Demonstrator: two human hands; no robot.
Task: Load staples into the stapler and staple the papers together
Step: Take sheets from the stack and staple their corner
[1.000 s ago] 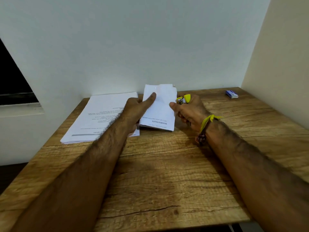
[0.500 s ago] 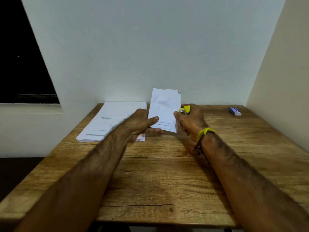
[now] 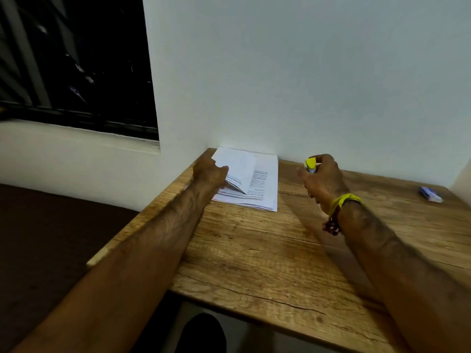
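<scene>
I count one stack of papers (image 3: 262, 184), one folded sheaf (image 3: 237, 169) in my left hand (image 3: 209, 171), one yellow stapler (image 3: 311, 164) in my right hand (image 3: 322, 179), and one staple box (image 3: 431, 194).

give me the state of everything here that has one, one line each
left hand: grips a folded set of sheets
folded sheets: held, lower edge on the paper stack
paper stack: flat on the table, printed side up
right hand: holds the stapler above the table
stapler: yellow, held, clear of the papers; open or closed cannot be told
staple box: lying on the table at far right, untouched
</scene>
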